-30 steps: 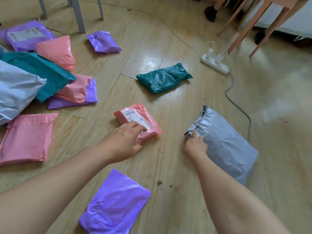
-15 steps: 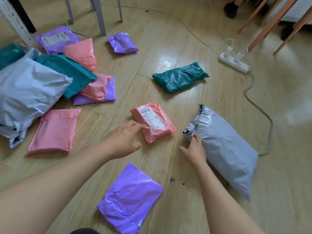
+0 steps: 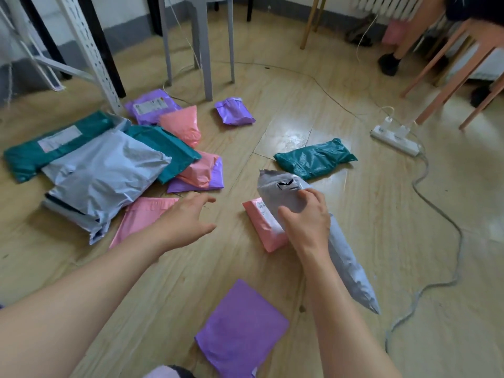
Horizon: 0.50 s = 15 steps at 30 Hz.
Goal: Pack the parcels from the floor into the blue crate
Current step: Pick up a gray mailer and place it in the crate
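My right hand (image 3: 306, 221) grips the upper end of a long grey parcel (image 3: 346, 260), lifted off the floor and hanging tilted toward the lower right. Beneath it lies a small pink parcel (image 3: 263, 227) with a label, partly hidden by the grey one. My left hand (image 3: 188, 218) hovers open above the floor, fingers spread, holding nothing. A purple parcel (image 3: 241, 327) lies near me and a teal parcel (image 3: 315, 158) farther out. A heap of grey, teal, pink and purple parcels (image 3: 109, 170) sits at the left. No blue crate is in view.
A white power strip (image 3: 394, 139) and its grey cable (image 3: 447, 214) run along the right. Grey stool legs (image 3: 207, 58) and a white perforated post (image 3: 92, 55) stand behind the heap. Wooden chair legs (image 3: 450, 80) and another person's feet are at the far right.
My right hand took hold of the grey parcel and lifted it off the floor, over the pink one. My left hand left the pink parcel and moved left. The camera view rose.
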Each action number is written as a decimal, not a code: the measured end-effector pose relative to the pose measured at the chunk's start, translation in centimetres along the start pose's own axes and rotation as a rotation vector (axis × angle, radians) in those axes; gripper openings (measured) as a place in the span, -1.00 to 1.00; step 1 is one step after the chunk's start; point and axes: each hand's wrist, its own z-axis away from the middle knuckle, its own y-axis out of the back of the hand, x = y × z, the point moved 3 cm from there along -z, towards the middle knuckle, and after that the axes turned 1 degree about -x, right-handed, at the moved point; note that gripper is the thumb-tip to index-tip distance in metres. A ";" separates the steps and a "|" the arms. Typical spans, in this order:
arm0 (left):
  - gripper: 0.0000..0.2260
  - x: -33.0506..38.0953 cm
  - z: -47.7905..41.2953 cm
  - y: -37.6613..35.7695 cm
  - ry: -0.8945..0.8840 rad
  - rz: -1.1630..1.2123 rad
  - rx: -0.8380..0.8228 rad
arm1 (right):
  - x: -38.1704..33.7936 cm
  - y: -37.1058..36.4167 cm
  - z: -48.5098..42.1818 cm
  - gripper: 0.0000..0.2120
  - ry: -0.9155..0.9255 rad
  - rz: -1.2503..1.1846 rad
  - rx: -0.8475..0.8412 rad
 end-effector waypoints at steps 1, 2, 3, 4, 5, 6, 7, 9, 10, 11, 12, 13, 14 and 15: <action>-0.49 -0.2 0.2 0.6 0.021 0.040 0.018 | -1.6 0.8 0.1 -0.53 0.028 -0.039 0.015; -0.48 -0.3 0.5 1.2 0.041 0.092 0.035 | -3.2 1.5 0.3 -0.56 0.057 -0.079 0.024; -0.47 -0.3 0.8 1.7 0.058 0.148 0.053 | -4.8 2.2 0.5 -0.57 0.084 -0.113 0.026; -0.46 -0.3 1.1 2.3 0.070 0.208 0.077 | -6.4 2.8 0.7 -0.59 0.111 -0.141 0.016; -0.45 -0.4 1.6 2.9 0.081 0.274 0.105 | -8.0 3.3 0.9 -0.60 0.139 -0.166 -0.001; -0.44 -0.6 1.9 3.5 0.093 0.342 0.134 | -9.6 3.5 1.1 -0.62 0.166 -0.193 -0.024; -0.42 -0.8 2.2 4.0 0.112 0.402 0.161 | -11.2 3.7 1.4 -0.64 0.193 -0.219 -0.050; -0.40 -1.6 3.1 5.0 0.161 0.492 0.197 | -14.3 3.4 1.9 -0.67 0.253 -0.258 -0.102; -0.37 -2.2 3.5 5.5 0.192 0.534 0.206 | -15.7 3.1 2.3 -0.67 0.274 -0.279 -0.126; -0.31 -3.2 4.1 6.0 0.230 0.591 0.219 | -17.2 2.8 2.8 -0.67 0.286 -0.313 -0.152; -0.24 -4.2 5.0 6.7 0.268 0.653 0.236 | -18.7 2.4 3.5 -0.67 0.289 -0.357 -0.181; -0.19 -5.3 5.9 7.4 0.298 0.712 0.251 | -20.1 2.0 4.1 -0.67 0.293 -0.401 -0.210; -0.17 -6.2 6.9 8.1 0.311 0.747 0.269 | -21.5 1.6 4.7 -0.66 0.297 -0.440 -0.239; -0.17 -7.3 7.9 8.8 0.320 0.765 0.292 | -22.9 1.4 5.5 -0.66 0.302 -0.479 -0.280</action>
